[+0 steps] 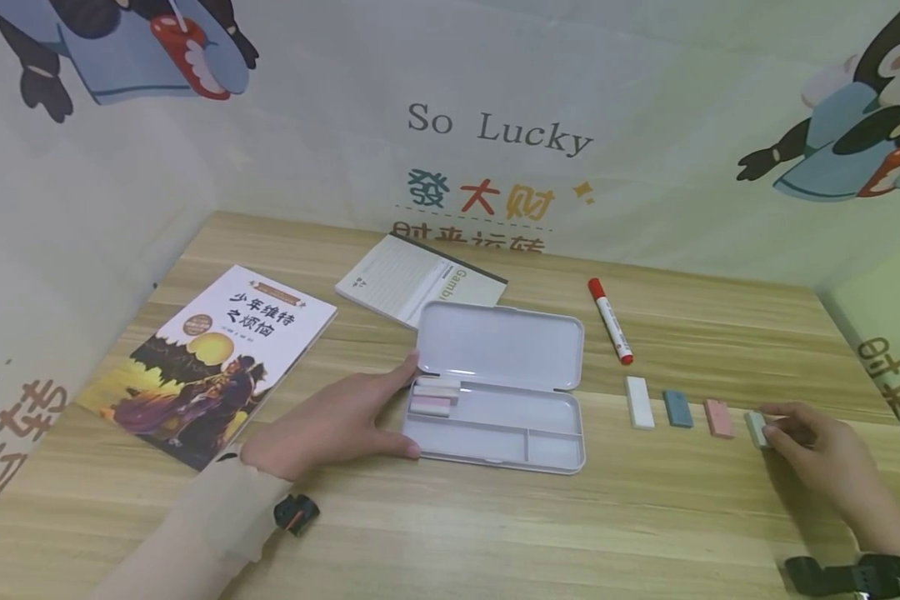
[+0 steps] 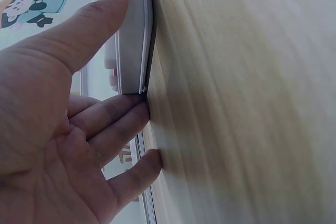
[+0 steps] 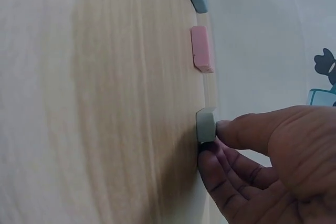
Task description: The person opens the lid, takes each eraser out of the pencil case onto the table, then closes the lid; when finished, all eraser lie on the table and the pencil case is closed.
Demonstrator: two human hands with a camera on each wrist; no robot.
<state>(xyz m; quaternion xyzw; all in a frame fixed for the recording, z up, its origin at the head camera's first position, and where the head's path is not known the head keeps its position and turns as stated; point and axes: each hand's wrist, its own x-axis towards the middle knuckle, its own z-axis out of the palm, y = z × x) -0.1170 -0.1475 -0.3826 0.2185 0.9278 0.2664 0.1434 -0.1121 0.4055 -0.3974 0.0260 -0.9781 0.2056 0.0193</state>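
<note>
A pale green eraser (image 1: 757, 429) lies at the right end of a row of small blocks; my right hand (image 1: 825, 458) has its thumb and fingers at it, and the right wrist view shows the thumb against the green block (image 3: 206, 125). On its left are a pink eraser (image 1: 718, 418), a blue one (image 1: 677, 409) and a white one (image 1: 640, 403). The lidded case (image 1: 465, 439) stands open mid-table, with several pale and pink pieces (image 1: 431, 406) in its upper left compartment. My left hand (image 1: 337, 421) rests against the case's left edge, thumb at the lower corner, fingers extended.
A book (image 1: 225, 358) lies at the left of the wooden table. Behind the case is a notepad (image 1: 420, 279), partly under the raised lid. A red-capped marker (image 1: 611, 322) lies behind the white block. Printed cloth (image 1: 330, 150) hangs around the table's back and sides.
</note>
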